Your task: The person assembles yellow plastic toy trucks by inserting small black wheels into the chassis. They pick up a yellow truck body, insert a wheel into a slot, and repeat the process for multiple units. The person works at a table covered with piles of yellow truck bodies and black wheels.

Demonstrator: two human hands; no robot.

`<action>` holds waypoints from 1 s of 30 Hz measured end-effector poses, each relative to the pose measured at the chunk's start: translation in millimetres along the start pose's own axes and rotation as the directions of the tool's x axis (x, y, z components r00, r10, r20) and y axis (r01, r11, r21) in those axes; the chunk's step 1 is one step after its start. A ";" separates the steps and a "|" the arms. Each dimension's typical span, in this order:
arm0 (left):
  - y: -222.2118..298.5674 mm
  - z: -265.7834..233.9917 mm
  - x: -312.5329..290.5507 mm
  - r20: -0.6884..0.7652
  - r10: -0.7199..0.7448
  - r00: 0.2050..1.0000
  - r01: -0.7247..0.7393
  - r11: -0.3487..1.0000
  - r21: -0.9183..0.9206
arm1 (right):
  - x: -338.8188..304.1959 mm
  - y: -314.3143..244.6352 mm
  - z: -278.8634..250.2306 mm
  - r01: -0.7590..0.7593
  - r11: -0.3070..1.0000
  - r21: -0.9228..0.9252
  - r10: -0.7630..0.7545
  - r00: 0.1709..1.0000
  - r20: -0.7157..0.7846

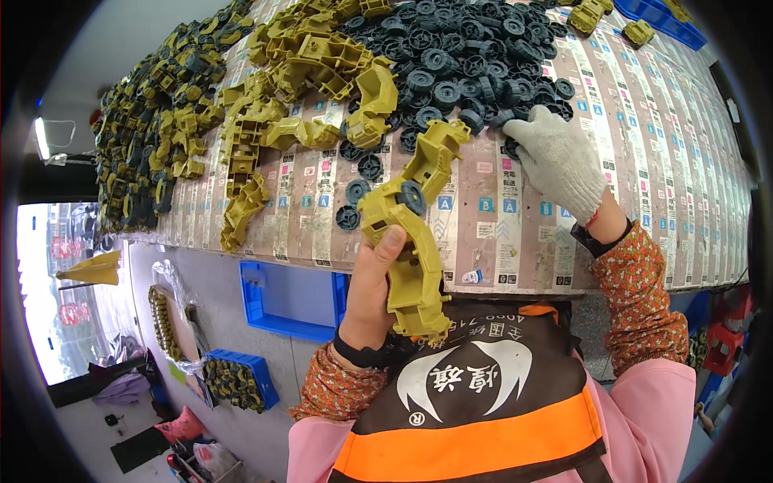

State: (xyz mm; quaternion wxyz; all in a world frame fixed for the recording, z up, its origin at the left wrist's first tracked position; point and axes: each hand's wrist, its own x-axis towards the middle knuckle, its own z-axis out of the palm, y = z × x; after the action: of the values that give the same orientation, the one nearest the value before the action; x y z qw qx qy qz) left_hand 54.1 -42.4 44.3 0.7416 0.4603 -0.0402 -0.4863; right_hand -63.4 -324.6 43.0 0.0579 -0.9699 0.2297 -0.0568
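My bare left hand (370,278) is closed around a long, jointed yellow plastic toy vehicle body (419,282), held tilted above the table's near edge. One dark toy wheel (412,196) sits at the side of this body. My gloved right hand (560,161) reaches to the near right edge of a heap of black toy wheels (435,60). Its fingers are bent together, and a black toy wheel (511,148) shows partly beneath them; the glove hides the rest. Several loose wheels (348,217) lie left of the held body.
Yellow vehicle bodies (241,169) are piled left of the wheels. Farther left is a large heap of bodies with wheels (153,137). A blue tray (668,24) stands at the far right. Below the near edge are a blue crate (294,326) and a blue bin (262,378).
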 end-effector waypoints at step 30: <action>-10.0 17.4 10.6 -0.172 0.470 0.866 -0.443 0.880 0.174 | -87.3 -113.4 -8.7 -0.060 0.395 0.917 0.004 0.998 0.064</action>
State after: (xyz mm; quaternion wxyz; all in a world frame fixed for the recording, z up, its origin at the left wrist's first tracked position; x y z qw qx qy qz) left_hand 44.0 -62.7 42.9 0.8045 0.5328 -0.1013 -0.2423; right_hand -92.4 -185.2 60.0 0.5885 -0.7748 0.1778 -0.1476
